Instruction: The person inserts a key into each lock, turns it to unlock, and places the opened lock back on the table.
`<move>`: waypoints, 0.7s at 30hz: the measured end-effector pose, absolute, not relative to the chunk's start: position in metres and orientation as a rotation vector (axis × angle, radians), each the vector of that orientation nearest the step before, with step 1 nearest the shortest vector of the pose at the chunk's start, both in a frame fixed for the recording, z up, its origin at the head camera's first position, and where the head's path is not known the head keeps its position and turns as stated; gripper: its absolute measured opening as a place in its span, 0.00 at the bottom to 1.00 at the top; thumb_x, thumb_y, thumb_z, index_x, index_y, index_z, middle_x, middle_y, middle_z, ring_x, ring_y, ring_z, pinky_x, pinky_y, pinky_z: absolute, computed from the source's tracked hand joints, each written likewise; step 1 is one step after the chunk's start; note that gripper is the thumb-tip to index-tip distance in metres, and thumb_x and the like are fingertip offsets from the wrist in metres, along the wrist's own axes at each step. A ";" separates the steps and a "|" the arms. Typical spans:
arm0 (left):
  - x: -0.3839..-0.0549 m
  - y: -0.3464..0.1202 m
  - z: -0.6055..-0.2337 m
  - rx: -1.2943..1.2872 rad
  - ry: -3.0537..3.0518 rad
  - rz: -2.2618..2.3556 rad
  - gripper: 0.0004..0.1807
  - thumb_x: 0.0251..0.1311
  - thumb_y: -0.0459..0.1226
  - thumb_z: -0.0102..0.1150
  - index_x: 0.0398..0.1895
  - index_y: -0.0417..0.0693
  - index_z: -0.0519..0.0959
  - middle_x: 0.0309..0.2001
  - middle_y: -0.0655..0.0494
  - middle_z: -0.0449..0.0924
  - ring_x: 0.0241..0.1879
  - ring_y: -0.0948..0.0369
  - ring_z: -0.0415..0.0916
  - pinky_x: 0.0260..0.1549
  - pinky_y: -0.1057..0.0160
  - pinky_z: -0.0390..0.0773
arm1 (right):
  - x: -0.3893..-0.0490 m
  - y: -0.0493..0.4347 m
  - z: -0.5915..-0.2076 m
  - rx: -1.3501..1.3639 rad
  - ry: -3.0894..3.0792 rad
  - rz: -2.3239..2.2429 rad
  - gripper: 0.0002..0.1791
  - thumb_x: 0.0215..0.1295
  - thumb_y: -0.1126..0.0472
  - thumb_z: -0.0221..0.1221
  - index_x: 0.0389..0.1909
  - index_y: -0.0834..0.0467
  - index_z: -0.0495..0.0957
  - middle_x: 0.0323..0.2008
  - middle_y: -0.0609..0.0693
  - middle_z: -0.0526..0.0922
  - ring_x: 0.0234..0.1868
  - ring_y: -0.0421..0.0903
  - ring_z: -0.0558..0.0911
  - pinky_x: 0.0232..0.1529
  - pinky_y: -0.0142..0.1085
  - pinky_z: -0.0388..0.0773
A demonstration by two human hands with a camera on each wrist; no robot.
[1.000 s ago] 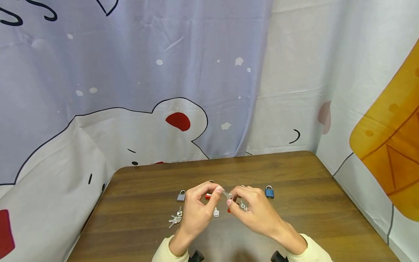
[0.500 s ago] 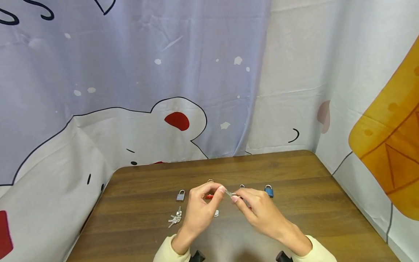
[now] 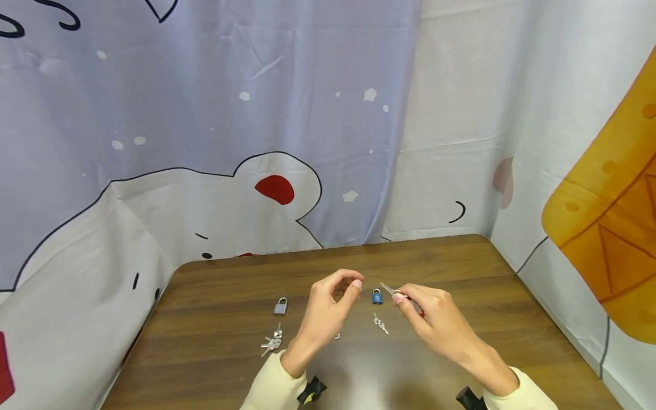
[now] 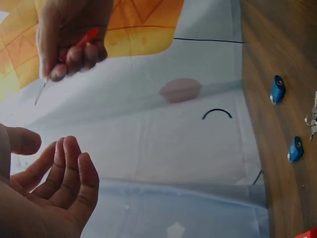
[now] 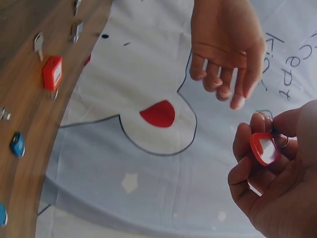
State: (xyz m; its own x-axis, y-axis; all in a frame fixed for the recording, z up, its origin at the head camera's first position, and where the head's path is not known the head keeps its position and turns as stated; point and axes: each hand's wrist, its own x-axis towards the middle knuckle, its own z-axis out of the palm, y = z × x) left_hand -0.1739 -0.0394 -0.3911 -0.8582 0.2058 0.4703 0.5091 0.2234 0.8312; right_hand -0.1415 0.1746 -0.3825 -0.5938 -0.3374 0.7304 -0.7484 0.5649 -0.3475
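Observation:
My right hand (image 3: 435, 322) pinches a silver key (image 3: 388, 288), whose blade points up and left. A red tag (image 5: 265, 148) with a white label hangs on its ring within the same hand. Apart from the key, my left hand (image 3: 328, 307) is raised with loosely bent fingers and nothing between them. Beyond the hands, one blue padlock (image 3: 377, 296) lies on the table, with a pair of small keys (image 3: 380, 323) nearer me. Another blue padlock (image 4: 278, 89) shows in the left wrist view; my right hand hides it in the head view.
On the wooden table (image 3: 215, 319), a grey padlock (image 3: 280, 306) and a bunch of keys (image 3: 271, 343) lie left of my left hand. A red block with a metal loop (image 5: 52, 73) has a key (image 5: 38, 45) beside it. Printed curtains (image 3: 287, 114) hang behind.
My left fingers have let go of the key's tip. The right hand has moved right with the key and red tag, uncovering a blue padlock and the pair of small keys.

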 end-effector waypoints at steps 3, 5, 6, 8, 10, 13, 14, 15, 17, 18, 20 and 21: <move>-0.183 -0.033 -0.397 -0.682 -2.269 -1.647 0.06 0.67 0.37 0.56 0.42 0.55 0.82 0.33 0.60 0.84 0.31 0.64 0.80 0.33 0.67 0.80 | -0.141 0.184 -0.381 0.825 -2.202 0.860 0.13 0.62 0.71 0.60 0.30 0.47 0.78 0.22 0.33 0.71 0.23 0.27 0.67 0.25 0.19 0.64; -0.190 -0.029 -0.401 -0.682 -2.298 -1.631 0.06 0.67 0.37 0.57 0.43 0.53 0.82 0.35 0.58 0.85 0.32 0.64 0.81 0.34 0.68 0.80 | -0.140 0.190 -0.380 0.803 -2.214 0.852 0.14 0.62 0.71 0.60 0.30 0.46 0.78 0.22 0.33 0.71 0.23 0.27 0.67 0.25 0.20 0.64; -0.194 -0.026 -0.403 -0.678 -2.316 -1.620 0.06 0.66 0.36 0.57 0.43 0.52 0.82 0.35 0.58 0.85 0.33 0.63 0.81 0.34 0.68 0.80 | -0.140 0.193 -0.379 0.792 -2.223 0.849 0.14 0.62 0.71 0.60 0.30 0.46 0.78 0.22 0.33 0.70 0.23 0.27 0.66 0.25 0.20 0.64; -0.203 -0.021 -0.412 -0.688 -2.342 -1.593 0.07 0.66 0.37 0.57 0.43 0.52 0.82 0.35 0.58 0.84 0.34 0.66 0.80 0.34 0.69 0.81 | -0.139 0.198 -0.378 0.770 -2.246 0.844 0.14 0.63 0.70 0.60 0.30 0.45 0.78 0.22 0.33 0.71 0.23 0.28 0.66 0.25 0.20 0.65; -0.209 -0.015 -0.417 -0.695 -2.361 -1.599 0.07 0.65 0.37 0.57 0.44 0.50 0.81 0.36 0.57 0.85 0.34 0.66 0.81 0.35 0.69 0.82 | -0.139 0.202 -0.378 0.751 -2.266 0.844 0.14 0.64 0.70 0.59 0.30 0.44 0.78 0.22 0.33 0.70 0.22 0.28 0.66 0.25 0.20 0.65; -0.216 -0.004 -0.423 -0.716 -2.376 -1.620 0.08 0.64 0.36 0.57 0.44 0.48 0.81 0.36 0.56 0.85 0.34 0.67 0.81 0.36 0.69 0.82 | -0.138 0.207 -0.380 0.729 -2.277 0.848 0.14 0.65 0.69 0.59 0.30 0.44 0.78 0.22 0.34 0.71 0.22 0.29 0.67 0.25 0.20 0.65; -0.217 0.000 -0.425 -0.724 -2.382 -1.622 0.08 0.64 0.36 0.58 0.44 0.48 0.81 0.36 0.56 0.85 0.34 0.67 0.81 0.36 0.69 0.82 | -0.138 0.208 -0.381 0.723 -2.275 0.850 0.14 0.65 0.70 0.59 0.30 0.45 0.78 0.22 0.34 0.72 0.22 0.28 0.67 0.25 0.20 0.65; -0.219 0.005 -0.426 -0.734 -2.391 -1.617 0.08 0.64 0.36 0.58 0.45 0.48 0.81 0.36 0.56 0.85 0.34 0.68 0.81 0.36 0.70 0.82 | -0.137 0.209 -0.382 0.719 -2.274 0.853 0.14 0.65 0.70 0.59 0.30 0.45 0.78 0.22 0.34 0.72 0.22 0.28 0.67 0.25 0.20 0.65; -0.221 0.013 -0.430 -0.753 -2.408 -1.598 0.09 0.64 0.36 0.58 0.45 0.48 0.81 0.36 0.56 0.85 0.34 0.68 0.81 0.36 0.71 0.81 | -0.136 0.211 -0.384 0.706 -2.273 0.854 0.14 0.64 0.70 0.59 0.30 0.45 0.78 0.22 0.35 0.73 0.22 0.28 0.67 0.25 0.20 0.65; -0.222 0.018 -0.432 -0.766 -2.419 -1.583 0.09 0.63 0.36 0.59 0.45 0.48 0.81 0.37 0.56 0.85 0.35 0.68 0.81 0.36 0.72 0.81 | -0.136 0.212 -0.385 0.700 -2.276 0.852 0.14 0.64 0.70 0.59 0.29 0.46 0.77 0.22 0.36 0.74 0.22 0.28 0.67 0.25 0.20 0.65; -0.223 0.026 -0.437 -0.790 -2.438 -1.544 0.09 0.63 0.36 0.59 0.45 0.48 0.80 0.37 0.57 0.85 0.35 0.68 0.81 0.36 0.72 0.81 | -0.134 0.214 -0.386 0.686 -2.283 0.850 0.14 0.64 0.70 0.59 0.29 0.46 0.77 0.22 0.36 0.75 0.23 0.28 0.68 0.26 0.21 0.66; -0.224 0.031 -0.440 -0.802 -2.448 -1.523 0.09 0.62 0.36 0.59 0.46 0.48 0.80 0.37 0.57 0.84 0.36 0.68 0.81 0.36 0.71 0.81 | -0.134 0.215 -0.387 0.679 -2.286 0.850 0.14 0.64 0.70 0.60 0.29 0.46 0.77 0.22 0.37 0.75 0.23 0.28 0.68 0.26 0.21 0.67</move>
